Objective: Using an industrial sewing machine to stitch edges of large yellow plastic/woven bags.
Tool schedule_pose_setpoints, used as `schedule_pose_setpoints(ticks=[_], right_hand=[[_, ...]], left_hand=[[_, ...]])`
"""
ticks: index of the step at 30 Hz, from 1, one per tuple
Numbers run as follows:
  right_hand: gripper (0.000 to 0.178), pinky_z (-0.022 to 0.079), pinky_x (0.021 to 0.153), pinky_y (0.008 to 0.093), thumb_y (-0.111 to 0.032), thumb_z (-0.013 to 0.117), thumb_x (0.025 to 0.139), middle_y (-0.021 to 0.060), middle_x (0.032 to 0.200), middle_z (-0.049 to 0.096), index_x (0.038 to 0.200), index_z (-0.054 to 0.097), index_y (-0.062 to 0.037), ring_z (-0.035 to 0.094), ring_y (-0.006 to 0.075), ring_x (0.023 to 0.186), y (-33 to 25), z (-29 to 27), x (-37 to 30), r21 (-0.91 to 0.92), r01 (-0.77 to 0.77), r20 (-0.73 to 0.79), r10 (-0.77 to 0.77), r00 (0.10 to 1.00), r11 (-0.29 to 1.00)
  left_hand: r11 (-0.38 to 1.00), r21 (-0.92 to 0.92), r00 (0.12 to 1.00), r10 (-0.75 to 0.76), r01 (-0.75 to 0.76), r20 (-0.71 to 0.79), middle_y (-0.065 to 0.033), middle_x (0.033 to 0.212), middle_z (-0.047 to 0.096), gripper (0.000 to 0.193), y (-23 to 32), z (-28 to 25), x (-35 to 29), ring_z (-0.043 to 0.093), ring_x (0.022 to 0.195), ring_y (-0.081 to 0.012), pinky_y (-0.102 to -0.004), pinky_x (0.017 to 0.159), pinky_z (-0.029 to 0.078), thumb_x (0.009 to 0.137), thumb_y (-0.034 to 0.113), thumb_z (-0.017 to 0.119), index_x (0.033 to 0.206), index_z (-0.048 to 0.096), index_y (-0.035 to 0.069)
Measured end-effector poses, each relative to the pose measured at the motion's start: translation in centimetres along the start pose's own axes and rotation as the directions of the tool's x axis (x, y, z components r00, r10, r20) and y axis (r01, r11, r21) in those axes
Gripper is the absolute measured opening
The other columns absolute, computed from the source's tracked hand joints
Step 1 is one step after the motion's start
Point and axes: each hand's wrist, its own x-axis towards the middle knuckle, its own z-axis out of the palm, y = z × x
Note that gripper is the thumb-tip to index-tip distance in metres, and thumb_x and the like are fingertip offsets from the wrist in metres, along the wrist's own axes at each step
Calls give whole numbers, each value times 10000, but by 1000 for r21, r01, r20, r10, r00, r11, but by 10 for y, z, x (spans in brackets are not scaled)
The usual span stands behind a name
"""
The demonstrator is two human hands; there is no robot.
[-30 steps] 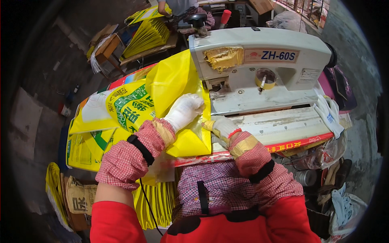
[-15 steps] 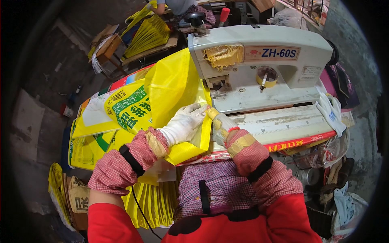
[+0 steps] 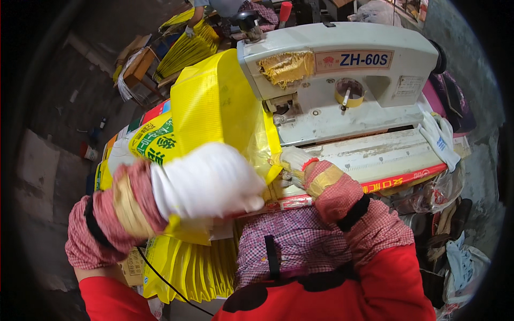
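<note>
A yellow woven plastic bag [image 3: 211,101] with green and white printing lies over the left end of the sewing machine [image 3: 353,59], its open mouth edge beside the needle area. My right hand [image 3: 294,160], in a worn glove with taped fingers, is closed at the lower corner of that edge, pinching the bag. My left hand [image 3: 214,182], in a white glove, is raised over the bag, nearer the camera. Motion smears it and its fingers are hard to make out. It covers part of the bag's printed side.
A stack of folded yellow bags [image 3: 187,267] hangs below the table front. A spare white glove [image 3: 439,139] lies at the bed's right end. A tape roll [image 3: 349,92] is on the machine's face. Beyond, a co-worker's arm [image 3: 197,16] reaches to more yellow bags [image 3: 187,51].
My left hand has come off the bag's edge, moving left and up toward the camera. My right hand has shifted slightly down, staying at the edge. The bag's upper part stands more upright.
</note>
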Motion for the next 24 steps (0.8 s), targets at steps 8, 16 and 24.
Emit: schedule_pose_setpoints(ticks=[8, 16, 24], right_hand=[[382, 490, 706, 342, -273, 683, 721, 75, 882, 616, 1040, 546, -114, 583, 203, 779, -2, -6, -5, -312, 43, 159, 8, 987, 949], [148, 312, 464, 289, -182, 646, 775, -25, 474, 363, 869, 560, -107, 311, 117, 378, -28, 28, -40, 367, -201, 164, 149, 975, 908], [526, 482, 746, 395, -236, 629, 773, 180, 903, 611, 1223, 446, -32, 606, 327, 825, -40, 54, -53, -913, 325, 94, -647, 757, 248]], left_hand=[[965, 238, 993, -117, 111, 10, -86, 700, 646, 84, -14, 47, 73, 637, 645, -253, -360, 535, 496, 680, 152, 593, 695, 671, 123], [947, 89, 951, -310, 309, -7, -131, 809, 653, 209, -103, 90, 92, 625, 745, -305, -357, 660, 486, 802, 219, 539, 888, 668, 79], [454, -710, 712, -695, 539, 96, -27, 735, 588, 198, -106, 74, 13, 530, 626, -201, -319, 604, 436, 869, 175, 478, 850, 597, 19]])
